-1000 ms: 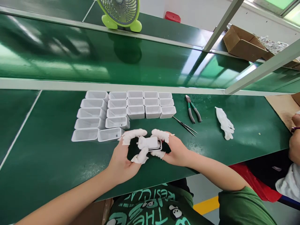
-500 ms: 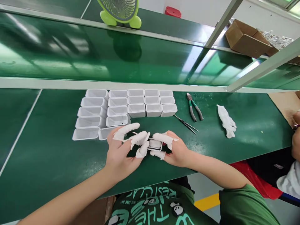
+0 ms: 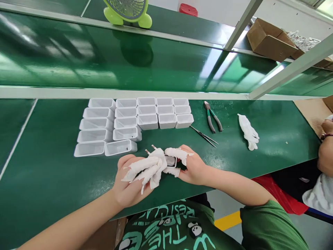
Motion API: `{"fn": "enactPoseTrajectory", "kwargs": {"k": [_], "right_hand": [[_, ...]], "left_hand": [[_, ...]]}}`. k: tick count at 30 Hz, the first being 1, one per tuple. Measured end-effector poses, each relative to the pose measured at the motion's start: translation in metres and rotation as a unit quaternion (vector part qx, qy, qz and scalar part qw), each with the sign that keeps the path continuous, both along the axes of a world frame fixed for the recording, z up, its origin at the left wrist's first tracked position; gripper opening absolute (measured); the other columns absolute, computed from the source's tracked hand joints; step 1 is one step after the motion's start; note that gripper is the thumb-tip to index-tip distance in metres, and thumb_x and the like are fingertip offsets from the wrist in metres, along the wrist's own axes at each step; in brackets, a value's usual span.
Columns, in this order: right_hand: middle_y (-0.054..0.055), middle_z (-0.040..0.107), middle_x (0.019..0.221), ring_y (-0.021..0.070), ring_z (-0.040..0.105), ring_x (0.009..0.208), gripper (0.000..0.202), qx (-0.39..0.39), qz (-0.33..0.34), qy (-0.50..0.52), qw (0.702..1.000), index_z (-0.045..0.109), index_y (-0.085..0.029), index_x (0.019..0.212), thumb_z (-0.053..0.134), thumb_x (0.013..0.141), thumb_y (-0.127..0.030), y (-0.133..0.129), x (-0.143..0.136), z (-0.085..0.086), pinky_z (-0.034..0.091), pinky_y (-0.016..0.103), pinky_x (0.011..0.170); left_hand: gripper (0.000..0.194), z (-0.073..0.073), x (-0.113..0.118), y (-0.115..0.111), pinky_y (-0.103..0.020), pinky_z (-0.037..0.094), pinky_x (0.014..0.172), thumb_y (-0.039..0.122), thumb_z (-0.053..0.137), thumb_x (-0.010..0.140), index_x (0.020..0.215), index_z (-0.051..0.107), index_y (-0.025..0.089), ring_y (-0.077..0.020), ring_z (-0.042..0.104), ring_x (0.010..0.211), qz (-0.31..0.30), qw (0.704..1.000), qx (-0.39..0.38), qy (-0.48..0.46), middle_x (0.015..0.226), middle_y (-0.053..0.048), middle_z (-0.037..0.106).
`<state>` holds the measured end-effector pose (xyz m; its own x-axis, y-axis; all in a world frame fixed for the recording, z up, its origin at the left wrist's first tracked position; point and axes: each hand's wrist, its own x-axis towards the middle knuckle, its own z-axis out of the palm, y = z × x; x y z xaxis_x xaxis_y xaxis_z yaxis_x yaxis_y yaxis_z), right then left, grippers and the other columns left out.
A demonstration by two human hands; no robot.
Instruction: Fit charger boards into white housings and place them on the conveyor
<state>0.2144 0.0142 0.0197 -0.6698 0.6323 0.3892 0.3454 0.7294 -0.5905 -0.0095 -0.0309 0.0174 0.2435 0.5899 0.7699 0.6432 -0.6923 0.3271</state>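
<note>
My left hand [image 3: 137,177], with white wraps on its fingers, is closed on a white piece with two slim pins [image 3: 153,147] jutting out at its far left. Held against it in my right hand [image 3: 189,165] is a small white rectangular housing [image 3: 171,160], pinched between wrapped fingertips and thumb. A dark recess shows in the housing's open side. Both hands meet low over the table, near its front edge. My fingers cover most of both parts, so I cannot tell whether they are joined.
Several open white boxes [image 3: 122,147] stand in rows behind my hands. Tweezers [image 3: 204,136], green-and-grey cutting pliers [image 3: 212,117] and a white glove [image 3: 248,132] lie to the right. A metal-framed shelf carries a green fan [image 3: 128,10] and cardboard box [image 3: 270,41]. Another person's arm [image 3: 326,149] appears far right.
My left fingers have bunched together and come down against the housing, and the pins now show beyond them. The white rounded part seen inside the housing has given way to a dark recess.
</note>
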Motion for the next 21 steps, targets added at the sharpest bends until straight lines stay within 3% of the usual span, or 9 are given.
{"fn": "enactPoseTrajectory", "kwargs": {"k": [5, 10, 17, 21], "right_hand": [[0.006, 0.067, 0.083, 0.0229, 0.056, 0.081, 0.041, -0.001, 0.004, 0.030, 1.000, 0.052, -0.019, 0.130, 0.061, 0.096, -0.041, 0.001, -0.001, 0.000, 0.053, 0.033, 0.067], [0.007, 0.067, 0.083, 0.0226, 0.055, 0.079, 0.033, 0.027, 0.012, 0.038, 0.999, 0.057, -0.019, 0.120, 0.064, 0.095, -0.039, 0.005, -0.003, -0.007, 0.055, 0.035, 0.069], [0.014, 0.070, 0.107, 0.0244, 0.061, 0.099, 0.020, 0.080, 0.082, -0.002, 0.993, 0.065, -0.021, 0.112, 0.064, 0.095, -0.030, 0.012, 0.008, -0.016, 0.058, 0.040, 0.084], [0.016, 0.068, 0.121, 0.0248, 0.065, 0.099, 0.014, 0.100, 0.078, -0.036, 0.991, 0.071, -0.022, 0.105, 0.062, 0.094, -0.026, 0.013, 0.009, -0.018, 0.060, 0.039, 0.078]], "left_hand": [[0.028, 0.009, 0.009, 0.003, -0.034, 0.052, 0.062, 0.008, 0.072, 0.078, 0.097, 0.066, 0.028, -0.0167, 0.067, 0.069, -0.009, 0.998, -0.037, -0.052, 0.087, -0.001, 0.072], [0.026, 0.017, 0.015, 0.009, -0.038, 0.055, 0.072, 0.008, 0.061, 0.088, 0.102, 0.067, 0.030, -0.0204, 0.067, 0.087, -0.005, 0.971, -0.177, -0.160, 0.095, -0.001, 0.070], [0.021, 0.013, 0.013, 0.009, -0.042, 0.055, 0.080, 0.013, 0.059, 0.091, 0.101, 0.067, 0.030, -0.0220, 0.064, 0.092, -0.047, 0.934, -0.265, -0.237, 0.096, -0.002, 0.068], [0.024, 0.009, 0.013, 0.010, -0.043, 0.052, 0.079, 0.026, 0.063, 0.089, 0.113, 0.061, 0.027, -0.0218, 0.058, 0.086, -0.055, 0.922, -0.282, -0.261, 0.092, -0.005, 0.059]]}}
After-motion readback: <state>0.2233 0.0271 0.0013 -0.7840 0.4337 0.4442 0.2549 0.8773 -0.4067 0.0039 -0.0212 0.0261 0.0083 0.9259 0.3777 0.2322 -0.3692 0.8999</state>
